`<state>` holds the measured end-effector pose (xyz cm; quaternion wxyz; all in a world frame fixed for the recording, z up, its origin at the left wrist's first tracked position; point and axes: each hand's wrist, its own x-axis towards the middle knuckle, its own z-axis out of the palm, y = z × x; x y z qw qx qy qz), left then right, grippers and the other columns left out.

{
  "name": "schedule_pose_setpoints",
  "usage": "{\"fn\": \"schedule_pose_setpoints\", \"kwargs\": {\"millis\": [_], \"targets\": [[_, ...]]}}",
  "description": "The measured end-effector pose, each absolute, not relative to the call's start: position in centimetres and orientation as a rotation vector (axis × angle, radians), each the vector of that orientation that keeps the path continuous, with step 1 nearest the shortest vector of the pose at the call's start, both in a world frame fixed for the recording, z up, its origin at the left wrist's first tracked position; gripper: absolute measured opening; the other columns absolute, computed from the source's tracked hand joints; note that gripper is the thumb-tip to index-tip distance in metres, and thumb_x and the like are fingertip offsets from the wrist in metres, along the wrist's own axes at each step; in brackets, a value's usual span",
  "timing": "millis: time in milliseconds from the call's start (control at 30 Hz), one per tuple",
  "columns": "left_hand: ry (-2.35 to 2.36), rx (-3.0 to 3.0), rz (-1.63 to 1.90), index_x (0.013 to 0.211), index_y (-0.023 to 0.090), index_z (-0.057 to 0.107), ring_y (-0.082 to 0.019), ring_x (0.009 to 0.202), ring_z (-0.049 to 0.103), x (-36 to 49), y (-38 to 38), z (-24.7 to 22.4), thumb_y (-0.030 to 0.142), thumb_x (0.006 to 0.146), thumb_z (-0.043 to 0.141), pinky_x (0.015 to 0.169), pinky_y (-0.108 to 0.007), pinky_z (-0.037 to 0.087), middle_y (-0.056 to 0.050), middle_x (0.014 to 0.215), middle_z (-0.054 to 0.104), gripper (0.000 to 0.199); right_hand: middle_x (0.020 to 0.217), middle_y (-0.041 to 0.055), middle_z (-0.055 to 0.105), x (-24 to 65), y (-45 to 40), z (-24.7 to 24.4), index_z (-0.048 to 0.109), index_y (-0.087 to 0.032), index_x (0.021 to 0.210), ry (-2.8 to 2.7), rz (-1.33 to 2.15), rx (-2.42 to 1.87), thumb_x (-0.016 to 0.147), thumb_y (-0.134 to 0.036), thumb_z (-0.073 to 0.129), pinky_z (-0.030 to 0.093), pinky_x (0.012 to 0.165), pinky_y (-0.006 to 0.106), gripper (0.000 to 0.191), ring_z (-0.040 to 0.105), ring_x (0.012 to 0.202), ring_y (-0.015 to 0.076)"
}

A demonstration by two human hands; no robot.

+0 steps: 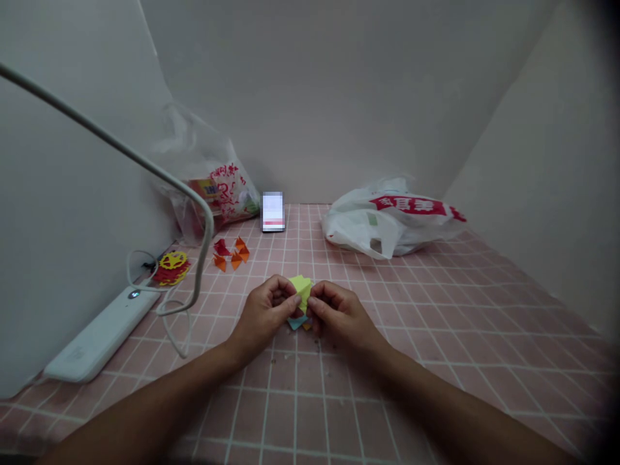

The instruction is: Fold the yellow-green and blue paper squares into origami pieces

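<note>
Forearms, hands w/ paper (ylw)

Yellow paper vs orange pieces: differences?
Place: the yellow paper is held between the left hand and right hand; the orange pieces lie on the tablecloth.
Position: the yellow paper is nearer the camera; the orange pieces sit farther back, to the left.
Shared: both look like paper.

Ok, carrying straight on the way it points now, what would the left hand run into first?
The left hand already touches the yellow paper; just past it, the right hand looks first in line, though depth is hard to judge from this one view.
</note>
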<state>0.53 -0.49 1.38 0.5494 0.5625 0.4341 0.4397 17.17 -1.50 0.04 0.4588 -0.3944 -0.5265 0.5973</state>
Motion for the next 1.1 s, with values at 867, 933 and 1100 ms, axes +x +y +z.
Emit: {"fn": "schedule_pose_setpoints", "kwargs": {"millis": [867, 933, 1100], "targets": [[0.982, 1.238, 0.956, 0.077, 0.013, 0.061, -0.011, 0.05, 0.058, 0.57, -0.55, 1.67, 0.038, 0.075, 0.073, 0.055, -0.024, 0.046, 0.001, 0.056, 0.063, 0.027, 0.057, -0.0039, 0.057, 17.16, -1.52, 0.27, 0.05, -0.02, 0.076, -1.36, 1.543, -0.976, 0.082, -0.033, 0.061, 0.037, 0.045, 0.022, 0.018, 0.048, 0.044, 0.0089], [0.994, 1.195, 0.979, 0.077, 0.014, 0.06, -0.011, 0.05, 0.058, 0.59, -0.59, 1.67, 0.037, 0.076, 0.072, 0.055, -0.024, 0.047, 0.001, 0.056, 0.063, 0.026, 0.058, -0.0042, 0.057, 17.05, -1.5, 0.22, 0.051, -0.02, 0.078, -1.344, 1.566, -0.945, 0.08, -0.032, 0.064, 0.037, 0.044, 0.022, 0.017, 0.049, 0.044, 0.009], [0.956, 1.154, 0.982, 0.075, 0.014, 0.06, -0.011, 0.053, 0.058, 0.63, -0.66, 1.39, 0.036, 0.077, 0.072, 0.058, -0.024, 0.047, 0.001, 0.057, 0.064, 0.025, 0.057, -0.0039, 0.059, 16.98, -1.4, 0.15, 0.051, -0.019, 0.078, -1.296, 1.588, -0.938, 0.078, -0.031, 0.065, 0.038, 0.044, 0.022, 0.018, 0.05, 0.043, 0.0087]]}}
